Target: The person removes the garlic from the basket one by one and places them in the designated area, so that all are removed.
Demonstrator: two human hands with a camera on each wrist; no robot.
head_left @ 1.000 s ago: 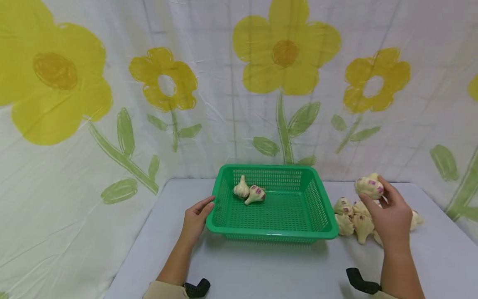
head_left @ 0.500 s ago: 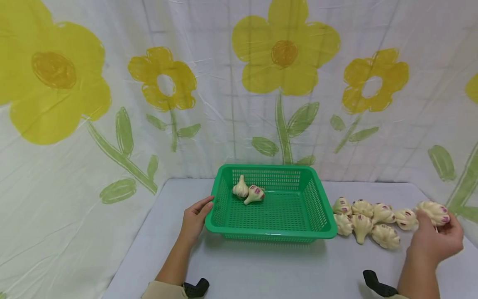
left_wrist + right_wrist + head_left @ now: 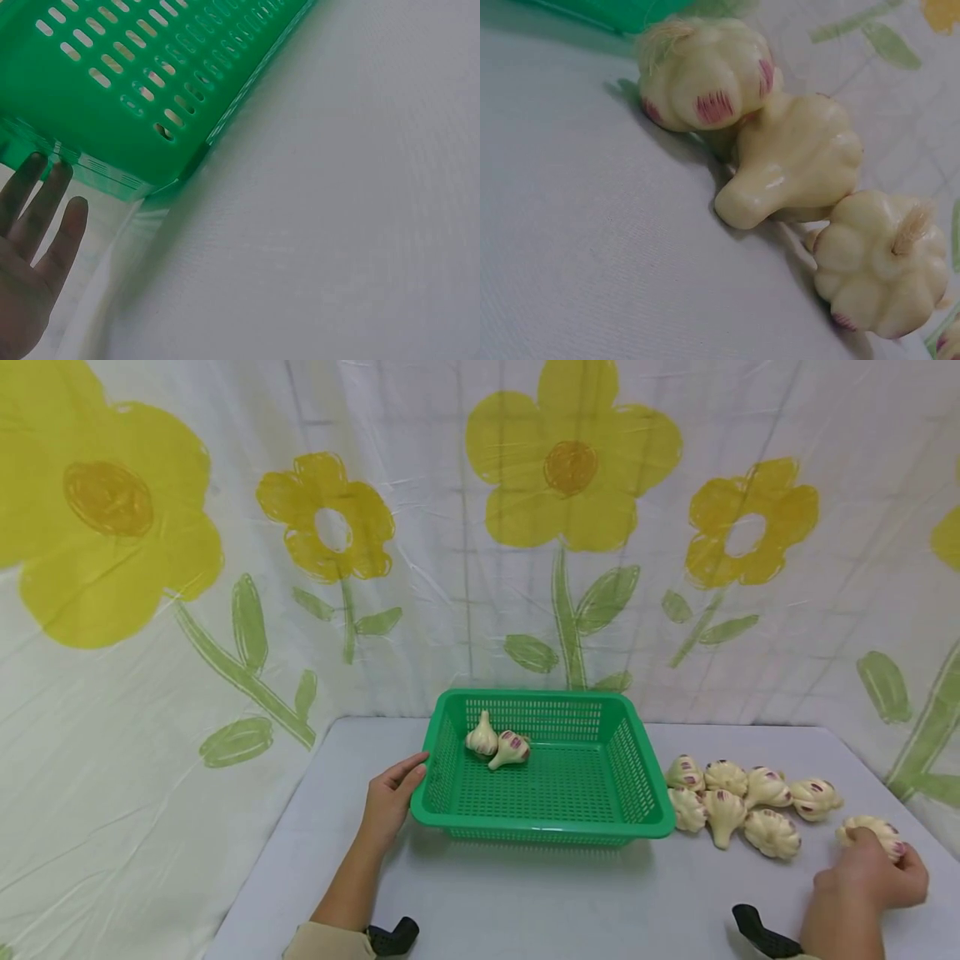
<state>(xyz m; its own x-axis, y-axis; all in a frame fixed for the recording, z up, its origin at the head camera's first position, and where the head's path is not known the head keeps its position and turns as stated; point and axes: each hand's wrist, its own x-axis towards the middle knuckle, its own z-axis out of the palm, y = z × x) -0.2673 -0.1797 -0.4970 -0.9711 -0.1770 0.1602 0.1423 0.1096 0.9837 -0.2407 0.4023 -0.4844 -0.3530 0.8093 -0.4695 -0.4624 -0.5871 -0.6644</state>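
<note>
A green plastic basket [image 3: 543,832] stands mid-table with two garlic bulbs in its back left part: one garlic bulb [image 3: 482,739] upright, another garlic bulb [image 3: 512,748] lying beside it. My left hand [image 3: 386,803] touches the basket's left side; in the left wrist view its fingers [image 3: 46,206] extend towards the basket's outer wall. Low over the right side of the table, my right hand [image 3: 872,872] holds a garlic bulb [image 3: 868,832], which seems to rest on the tabletop. The right wrist view shows other garlic bulbs [image 3: 881,262] but not the hand.
Right of the basket, several garlic bulbs [image 3: 725,814] lie close together in two rough rows. One garlic bulb [image 3: 816,798] is at the right end of the back row. A white curtain with painted yellow flowers [image 3: 573,468] hangs behind the table [image 3: 547,902].
My right hand has carried its garlic bulb from above the group rightward, then down to the table at the right. The left hand stays at the basket.
</note>
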